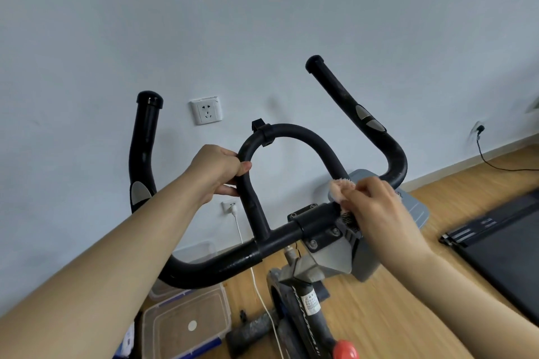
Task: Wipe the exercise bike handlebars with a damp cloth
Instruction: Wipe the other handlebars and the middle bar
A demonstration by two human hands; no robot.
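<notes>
A clear plastic box (186, 320) lies on the wooden floor (408, 315) at the left. The left hand (217, 172) curls around the middle loop of the black tubular handlebars (291, 130). A fluffy pink cloth (341, 188), pinched by the right hand (376, 207), presses on the loop's right foot, partly hiding the grey console (414, 207).

Pale wall (262, 9), wooden floor (379, 315).
A white socket (206, 110) sits on the wall; a white cable (239, 229) hangs down beside clear lidded boxes (186, 326) on the floor.
</notes>
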